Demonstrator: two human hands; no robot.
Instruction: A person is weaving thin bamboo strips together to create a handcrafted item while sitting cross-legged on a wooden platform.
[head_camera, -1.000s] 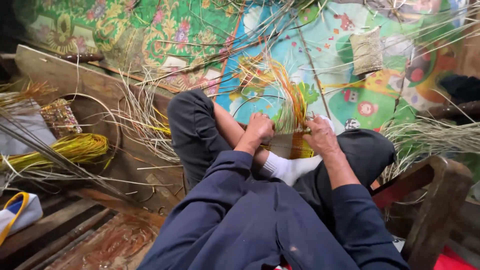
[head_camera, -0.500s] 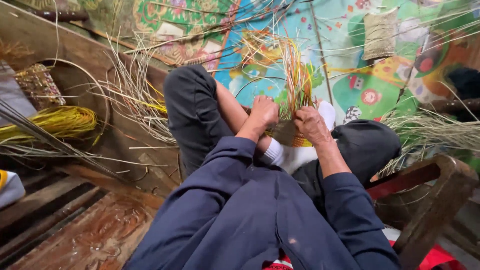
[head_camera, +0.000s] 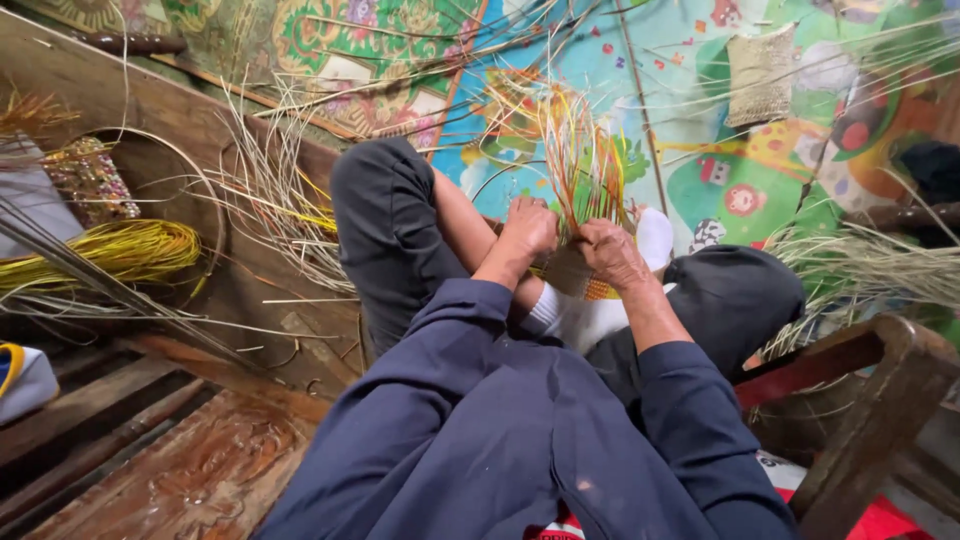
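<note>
Floor: bright cartoon mat (head_camera: 760, 170), loose straw all over
Weaving (head_camera: 583, 200): half-made straw piece, dead center, strands fanning toward 12
Left hand (head_camera: 530, 228): pinching its 9 o'clock edge
Right hand (head_camera: 610, 252): clamped on the 3 o'clock side
Yellow bundle (head_camera: 120, 250): way off at 9

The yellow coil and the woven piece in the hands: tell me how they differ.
The yellow coil is one colour, bright yellow; the woven piece mixes orange, green and pale strands.
The coil lies untouched on the wooden boards at the left; the piece is gripped by the left hand and the right hand.
The coil's strands are loose and looped; the piece has a tightly woven base with free ends fanning upward.
Both are thin, reed-like strands.
</note>
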